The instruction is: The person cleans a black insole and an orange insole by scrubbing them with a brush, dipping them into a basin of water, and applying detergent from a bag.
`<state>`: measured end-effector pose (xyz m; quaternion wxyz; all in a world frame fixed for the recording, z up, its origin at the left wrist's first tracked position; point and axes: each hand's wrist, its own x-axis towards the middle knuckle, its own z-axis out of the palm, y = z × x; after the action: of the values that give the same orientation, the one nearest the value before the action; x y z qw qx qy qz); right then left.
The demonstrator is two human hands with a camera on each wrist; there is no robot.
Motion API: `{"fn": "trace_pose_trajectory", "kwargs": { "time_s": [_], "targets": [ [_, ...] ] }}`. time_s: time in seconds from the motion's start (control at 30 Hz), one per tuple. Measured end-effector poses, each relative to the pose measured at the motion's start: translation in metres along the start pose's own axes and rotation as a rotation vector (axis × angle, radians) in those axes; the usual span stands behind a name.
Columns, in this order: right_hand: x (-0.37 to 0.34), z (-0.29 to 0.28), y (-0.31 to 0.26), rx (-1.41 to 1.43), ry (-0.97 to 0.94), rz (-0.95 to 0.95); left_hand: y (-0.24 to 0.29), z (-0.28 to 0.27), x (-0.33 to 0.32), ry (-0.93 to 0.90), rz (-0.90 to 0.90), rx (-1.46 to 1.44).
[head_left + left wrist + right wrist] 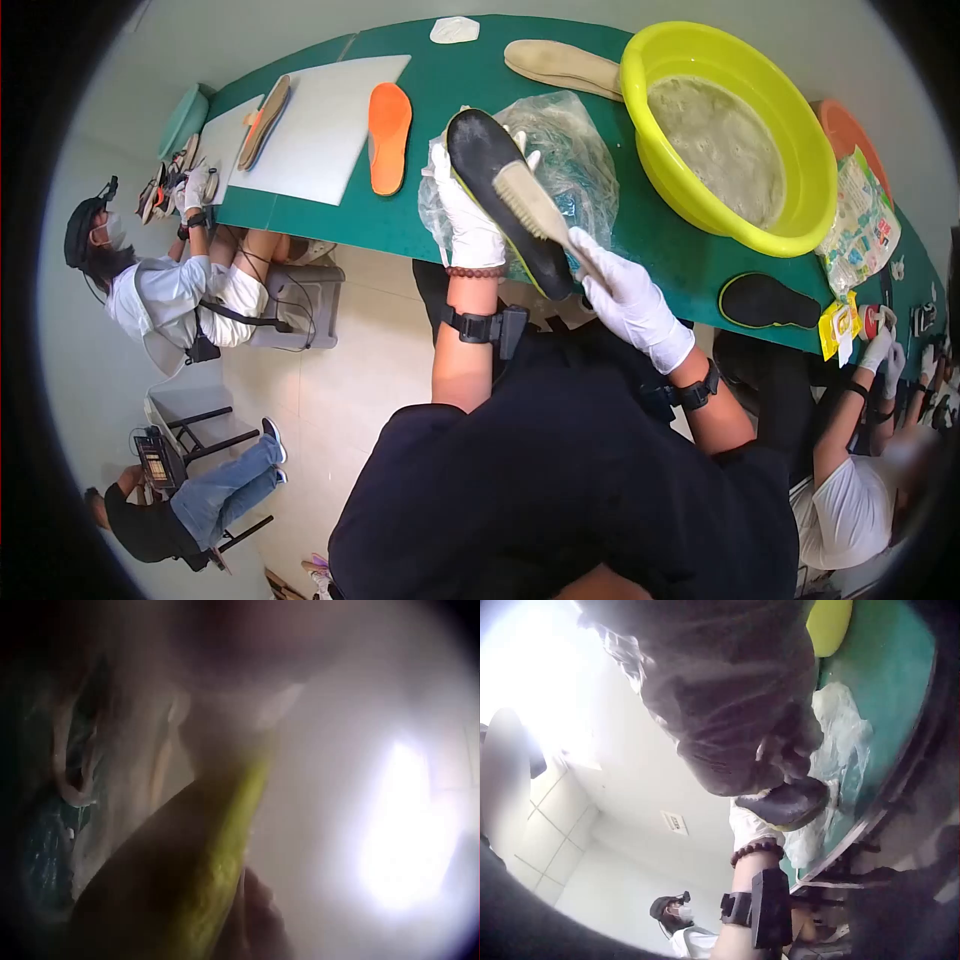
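Here, left hand point(472, 222): one black insole point(482, 155); right hand point(640, 305): one brush point(536, 205).

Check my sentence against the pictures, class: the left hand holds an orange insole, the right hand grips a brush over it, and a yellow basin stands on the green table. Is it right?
Not quite: the insole in the left hand is black, not orange, as the head view shows. The right hand does grip a brush over it, and the yellow basin stands on the green table.
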<state>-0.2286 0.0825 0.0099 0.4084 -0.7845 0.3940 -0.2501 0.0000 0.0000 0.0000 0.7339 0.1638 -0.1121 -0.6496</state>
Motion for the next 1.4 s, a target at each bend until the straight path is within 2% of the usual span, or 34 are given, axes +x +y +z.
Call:
{"fn": "trace_pose_trajectory", "kwargs": {
  "time_s": [0.07, 0.17, 0.27, 0.37, 0.4, 0.5, 0.53, 0.57, 0.63, 0.67, 0.7, 0.77, 0.8, 0.83, 0.9, 0.93, 0.97, 1.03, 1.07, 1.1, 1.17, 1.2, 1.23, 1.3, 1.33, 1.37, 1.4],
  "targets": [
    [0.005, 0.007, 0.002, -0.216, 0.048, -0.120, -0.004, 0.008, -0.002, -0.006, -0.046, -0.051],
    [0.025, 0.010, -0.006, -0.103, 0.160, -0.236, -0.016, 0.016, -0.009, -0.025, -0.081, -0.077],
    [0.035, 0.009, -0.021, 0.059, 0.043, -0.053, -0.013, 0.018, -0.012, 0.018, -0.062, -0.007],
    [0.033, 0.013, -0.028, -0.072, 0.007, -0.142, -0.010, 0.024, -0.010, 0.045, -0.058, 0.007],
    [0.037, 0.010, -0.032, -0.080, -0.023, -0.040, -0.015, 0.026, -0.010, 0.022, -0.091, -0.008],
    [0.079, -0.005, -0.047, -0.276, 0.117, 0.026, -0.032, 0.028, -0.004, -0.010, -0.091, 0.026],
    [0.099, -0.001, -0.033, -0.353, 0.234, -0.106, -0.038, 0.025, -0.002, -0.010, -0.073, 0.053],
    [0.093, 0.008, -0.026, -0.337, 0.156, -0.084, -0.040, 0.022, -0.003, -0.008, -0.051, 0.084],
    [0.079, 0.019, -0.035, -0.310, 0.023, -0.053, -0.026, 0.018, 0.002, 0.232, 0.048, 0.223],
    [0.072, 0.026, -0.025, -0.308, 0.041, -0.074, -0.025, 0.015, -0.005, 0.139, -0.029, 0.246],
    [0.078, 0.025, -0.023, -0.315, 0.165, -0.159, -0.032, 0.032, -0.015, 0.153, 0.037, 0.290],
    [0.103, 0.014, -0.007, -0.433, 0.260, -0.048, -0.054, 0.043, -0.025, 0.182, 0.064, 0.380],
    [0.112, 0.002, -0.025, -0.419, 0.169, 0.005, -0.050, 0.014, -0.013, 0.058, -0.067, 0.304],
    [0.100, 0.009, -0.025, -0.401, 0.152, -0.028, -0.042, 0.027, -0.008, 0.098, -0.022, 0.162],
    [0.069, 0.027, -0.024, -0.374, 0.138, -0.101, -0.032, 0.025, 0.000, 0.143, 0.006, 0.131],
    [0.072, 0.018, -0.036, -0.345, 0.254, -0.191, -0.032, 0.039, -0.004, 0.096, 0.006, 0.168],
    [0.081, 0.003, -0.047, -0.399, 0.217, -0.047, -0.041, 0.054, -0.013, 0.081, 0.035, 0.304],
    [0.112, -0.004, -0.016, -0.477, 0.167, 0.089, -0.050, 0.050, -0.004, -0.025, 0.105, 0.378],
    [0.099, -0.016, -0.051, -0.482, 0.233, -0.031, -0.040, 0.061, -0.001, -0.064, -0.098, 0.135],
    [0.078, -0.009, -0.048, -0.382, 0.185, -0.075, -0.031, 0.072, -0.003, 0.112, -0.020, 0.261],
    [0.044, 0.005, -0.035, -0.390, 0.193, -0.123, -0.026, 0.067, 0.003, 0.134, 0.005, 0.219],
    [0.045, -0.010, -0.059, -0.364, 0.162, -0.023, -0.037, 0.067, 0.003, 0.121, 0.052, 0.226],
    [0.047, -0.011, -0.056, -0.362, 0.122, -0.021, -0.052, 0.058, 0.005, 0.049, 0.030, 0.283],
    [0.043, 0.000, -0.048, -0.308, 0.023, 0.032, -0.076, 0.040, -0.004, 0.106, 0.088, 0.401],
    [0.059, -0.007, -0.042, -0.310, -0.003, 0.016, -0.058, 0.050, -0.012, 0.023, -0.037, 0.316],
    [0.070, -0.010, -0.040, -0.310, -0.021, 0.002, -0.042, 0.051, -0.003, 0.160, 0.006, 0.244],
    [0.065, 0.004, -0.032, -0.339, 0.219, -0.232, -0.032, 0.040, 0.004, 0.139, 0.043, 0.225]
  ]
}}
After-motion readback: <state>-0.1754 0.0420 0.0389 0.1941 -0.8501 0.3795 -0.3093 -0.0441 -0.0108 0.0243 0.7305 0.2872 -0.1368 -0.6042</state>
